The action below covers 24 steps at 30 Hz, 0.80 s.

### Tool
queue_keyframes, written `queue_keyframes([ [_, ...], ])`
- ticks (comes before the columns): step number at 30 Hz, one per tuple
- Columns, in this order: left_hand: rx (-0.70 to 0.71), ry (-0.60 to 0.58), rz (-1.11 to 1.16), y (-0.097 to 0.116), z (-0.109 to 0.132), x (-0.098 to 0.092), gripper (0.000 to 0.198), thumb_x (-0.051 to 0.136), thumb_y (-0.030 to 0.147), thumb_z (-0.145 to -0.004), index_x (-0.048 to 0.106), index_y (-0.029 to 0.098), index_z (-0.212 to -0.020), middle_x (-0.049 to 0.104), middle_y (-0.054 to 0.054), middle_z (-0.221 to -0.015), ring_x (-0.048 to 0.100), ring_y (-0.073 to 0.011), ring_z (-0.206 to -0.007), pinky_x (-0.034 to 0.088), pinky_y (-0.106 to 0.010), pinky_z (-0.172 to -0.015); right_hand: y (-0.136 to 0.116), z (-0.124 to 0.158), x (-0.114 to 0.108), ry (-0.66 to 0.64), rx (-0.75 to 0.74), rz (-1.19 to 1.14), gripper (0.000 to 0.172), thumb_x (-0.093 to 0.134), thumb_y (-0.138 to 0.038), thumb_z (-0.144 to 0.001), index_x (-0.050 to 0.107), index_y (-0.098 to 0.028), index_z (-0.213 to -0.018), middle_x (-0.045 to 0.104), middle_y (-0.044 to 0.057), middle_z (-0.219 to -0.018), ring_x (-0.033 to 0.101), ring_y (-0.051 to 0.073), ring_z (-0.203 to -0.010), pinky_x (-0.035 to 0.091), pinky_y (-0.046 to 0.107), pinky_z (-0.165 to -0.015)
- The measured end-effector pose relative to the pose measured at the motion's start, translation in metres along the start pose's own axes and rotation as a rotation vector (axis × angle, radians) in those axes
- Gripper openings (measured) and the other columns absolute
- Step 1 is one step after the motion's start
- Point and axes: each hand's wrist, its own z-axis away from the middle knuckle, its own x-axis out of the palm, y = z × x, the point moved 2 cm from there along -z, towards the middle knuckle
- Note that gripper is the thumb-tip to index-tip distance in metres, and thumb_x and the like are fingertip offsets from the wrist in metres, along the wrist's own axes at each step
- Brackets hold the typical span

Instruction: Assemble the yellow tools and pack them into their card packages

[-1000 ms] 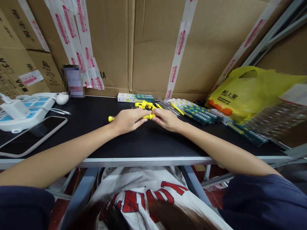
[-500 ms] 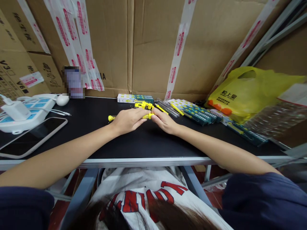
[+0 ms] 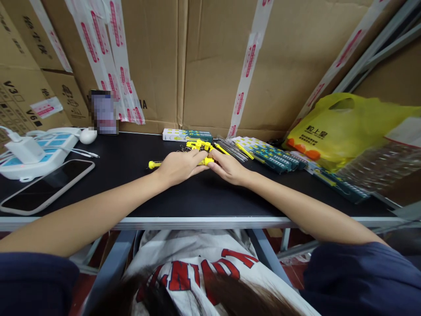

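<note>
Over the black table (image 3: 204, 202), our left hand (image 3: 177, 169) holds a yellow stick (image 3: 157, 164); our right hand (image 3: 230, 167) pinches its right end (image 3: 208, 161), maybe fitting it. Next needs steady holding.

I see the held tube (image 3: 208, 161) in bright yellow, matching the clips (image 3: 199, 144). The counter (image 3: 204, 199) is plain black with a silvery edge (image 3: 210, 223). My view shows slim boxes (image 3: 263, 153) in white and dark green with small yellow prints, and silvery-grey rods (image 3: 234, 150). The power strip (image 3: 13, 170) is white with light-blue panels; the phone (image 3: 49, 186) has a black screen and a pale pinkish rim. Plain brown cardboard (image 3: 217, 87) carries whitish tape (image 3: 250, 59) with repeating pinkish-red patches. The plastic bag (image 3: 324, 125) is yellow with black lettering and orange blotches. I make out navy sleeves (image 3: 355, 272) and a pale grey shirt (image 3: 194, 241) with red, dark-edged letters.
</note>
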Motion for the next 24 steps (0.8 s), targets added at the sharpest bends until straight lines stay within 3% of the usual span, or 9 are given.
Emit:
queue_keyframes([
  [5, 0.022, -0.009, -0.019, 0.002, -0.001, 0.002, 0.044, 0.035, 0.051, -0.104, 0.061, 0.018, -0.117, 0.076, -0.01, -0.097, 0.073, -0.0226, -0.081, 0.039, -0.026, -0.055, 0.0, 0.001, 0.001, 0.02, -0.033, 0.012, 0.042, 0.025, -0.055, -0.105, 0.041, -0.023, -0.083, 0.051, 0.001, -0.074, 0.046, 0.016, -0.065, 0.035, 0.028, -0.061],
  [12, 0.01, -0.006, 0.009, 0.002, 0.0, 0.003, 0.045, 0.034, 0.051, -0.104, 0.062, 0.018, -0.114, 0.077, -0.009, -0.095, 0.074, -0.0226, -0.081, 0.037, -0.026, -0.052, -0.006, 0.0, 0.009, 0.04, 0.073, -0.227, 0.044, 0.028, -0.059, -0.104, 0.037, -0.023, -0.079, 0.042, -0.002, -0.07, 0.04, 0.014, -0.061, 0.035, 0.029, -0.059],
  [19, -0.004, 0.0, -0.057, -0.001, 0.0, 0.002, 0.039, 0.037, 0.045, -0.104, 0.061, 0.018, -0.12, 0.075, -0.012, -0.104, 0.074, -0.0241, -0.079, 0.041, -0.028, -0.054, -0.011, -0.002, 0.02, 0.018, 0.312, -0.526, 0.045, 0.024, -0.06, -0.104, 0.033, -0.025, -0.078, 0.035, -0.005, -0.064, 0.035, 0.013, -0.053, 0.034, 0.028, -0.053],
  [24, 0.007, -0.151, 0.026, -0.008, -0.001, -0.004, 0.044, 0.034, 0.052, -0.103, 0.058, 0.02, -0.122, 0.077, -0.009, -0.098, 0.074, -0.0257, -0.083, 0.045, -0.029, -0.061, -0.002, 0.001, 0.008, -0.005, 0.131, -0.111, 0.038, 0.031, -0.057, -0.104, 0.045, -0.023, -0.096, 0.057, 0.003, -0.082, 0.052, 0.018, -0.071, 0.04, 0.031, -0.066],
])
